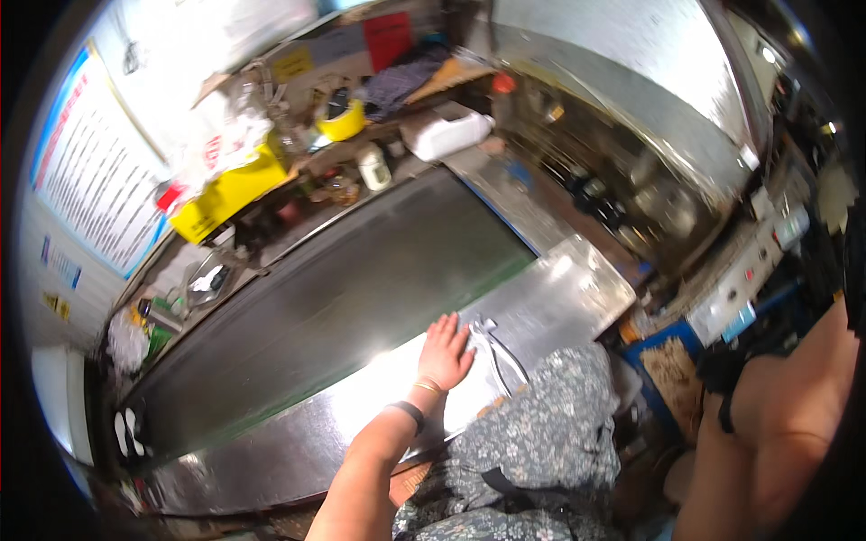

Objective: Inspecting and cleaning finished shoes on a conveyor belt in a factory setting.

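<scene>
My left hand (444,353) lies flat on the shiny metal strip (361,410) along the near side of the bench, fingers apart and pointing away from me. Close to its right is a silver pliers-like tool (498,352) with two curved handles that run toward my floral-patterned garment (550,406). My thumb side is very near the tool; whether they touch I cannot tell. A bare right arm (785,406) appears blurred at the right rim, and its hand does not show.
Beyond the strip stretches a dark flat bench surface (352,270). Along its back stand a yellow box (230,194), a white bottle (373,168) and a white jug (446,132). A blue-edged box (672,370) and a control panel (735,288) are on the right.
</scene>
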`<action>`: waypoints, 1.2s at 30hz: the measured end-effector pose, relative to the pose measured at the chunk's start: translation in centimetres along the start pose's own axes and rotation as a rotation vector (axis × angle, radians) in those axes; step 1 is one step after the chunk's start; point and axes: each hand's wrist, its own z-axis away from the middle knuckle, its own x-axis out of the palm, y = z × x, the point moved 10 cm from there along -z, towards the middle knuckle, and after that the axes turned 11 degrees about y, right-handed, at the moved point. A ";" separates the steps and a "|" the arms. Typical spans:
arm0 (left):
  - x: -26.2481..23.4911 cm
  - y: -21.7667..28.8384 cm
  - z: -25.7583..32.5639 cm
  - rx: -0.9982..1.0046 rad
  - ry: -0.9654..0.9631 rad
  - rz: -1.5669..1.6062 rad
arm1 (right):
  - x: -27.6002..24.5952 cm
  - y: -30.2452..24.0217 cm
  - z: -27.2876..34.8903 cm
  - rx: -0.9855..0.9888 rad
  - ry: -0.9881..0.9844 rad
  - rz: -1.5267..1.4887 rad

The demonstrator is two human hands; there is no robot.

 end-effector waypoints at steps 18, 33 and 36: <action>-2.9 -2.0 4.3 -0.171 -0.069 0.159 | 3.7 2.5 42.0 1.034 -0.914 -0.077; -33.4 -10.6 28.6 -0.694 0.200 -0.709 | 2.6 1.5 41.2 0.857 -0.977 -0.063; -39.0 -15.6 32.8 -1.019 0.383 -0.907 | 3.6 0.3 40.2 0.750 -1.005 -0.064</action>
